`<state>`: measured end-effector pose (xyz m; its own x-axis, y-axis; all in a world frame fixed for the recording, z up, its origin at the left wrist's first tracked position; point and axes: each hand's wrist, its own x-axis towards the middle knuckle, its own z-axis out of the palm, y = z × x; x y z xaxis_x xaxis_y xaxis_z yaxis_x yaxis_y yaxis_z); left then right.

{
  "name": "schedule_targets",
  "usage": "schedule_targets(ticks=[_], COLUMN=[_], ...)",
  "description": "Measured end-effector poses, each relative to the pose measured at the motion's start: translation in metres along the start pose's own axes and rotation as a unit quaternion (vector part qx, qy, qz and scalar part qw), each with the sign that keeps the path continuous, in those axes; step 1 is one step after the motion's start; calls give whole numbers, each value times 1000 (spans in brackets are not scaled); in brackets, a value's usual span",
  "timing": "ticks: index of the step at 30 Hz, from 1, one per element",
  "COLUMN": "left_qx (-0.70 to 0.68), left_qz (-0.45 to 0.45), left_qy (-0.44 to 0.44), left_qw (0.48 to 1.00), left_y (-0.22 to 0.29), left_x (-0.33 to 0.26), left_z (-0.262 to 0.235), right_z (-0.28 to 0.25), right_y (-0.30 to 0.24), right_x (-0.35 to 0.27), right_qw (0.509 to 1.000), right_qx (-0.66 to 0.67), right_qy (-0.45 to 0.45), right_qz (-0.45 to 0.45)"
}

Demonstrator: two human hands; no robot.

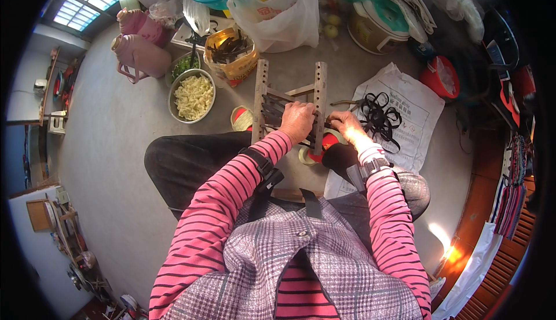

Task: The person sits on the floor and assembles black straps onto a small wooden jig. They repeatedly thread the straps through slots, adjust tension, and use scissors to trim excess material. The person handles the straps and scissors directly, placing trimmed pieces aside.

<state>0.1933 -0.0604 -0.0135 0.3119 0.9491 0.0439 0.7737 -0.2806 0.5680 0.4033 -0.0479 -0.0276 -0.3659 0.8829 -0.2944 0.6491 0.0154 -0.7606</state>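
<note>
A small wooden frame point(259, 97), like a stool frame with a row of holes along each rail, stands between my knees. Dark strips cross inside it, partly covered by my fingers. My left hand point(297, 122) is closed over the frame's right rail. Just outside that rail, my right hand point(346, 124) has its fingers pinched together; whatever they hold is too small to make out. A loose coil of black straps point(380, 117) lies to the right of my right hand, on a white woven sack point(418, 107). Beside the coil is a thin tool handle point(343, 102).
A metal bowl of pale chopped food point(193, 95) and a bag of dark strips point(233, 56) sit at the far left. Beyond are pink thermos flasks point(142, 57), a white plastic bag point(279, 16) and a lidded bucket point(376, 27). A red bucket point(439, 77) stands right.
</note>
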Motion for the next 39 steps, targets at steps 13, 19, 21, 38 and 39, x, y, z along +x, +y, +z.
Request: schedule_targets(ticks=[13,19,21,38,39], left_qx=[-7,-7,-10,-22,-19], left_qz=[15,16,15,-12,-10], left_qy=[8,12,13,-8,-12], left_qw=[1000,1000,1000,1000,1000], left_y=[-1,-2,-2,1,1], left_x=[0,0,1,3,3], left_z=[1,1,2,2,1], right_z=[-1,2,3,-3,-3], right_y=[7,17,20,9,7], right_x=[9,16,19,7,6], right_qw=[994,986,987,989,988], right_qx=[101,157,155,133,143], right_qy=[-24,-46,-42,-67,-63], right_qz=[-37,-27,-17,14,7])
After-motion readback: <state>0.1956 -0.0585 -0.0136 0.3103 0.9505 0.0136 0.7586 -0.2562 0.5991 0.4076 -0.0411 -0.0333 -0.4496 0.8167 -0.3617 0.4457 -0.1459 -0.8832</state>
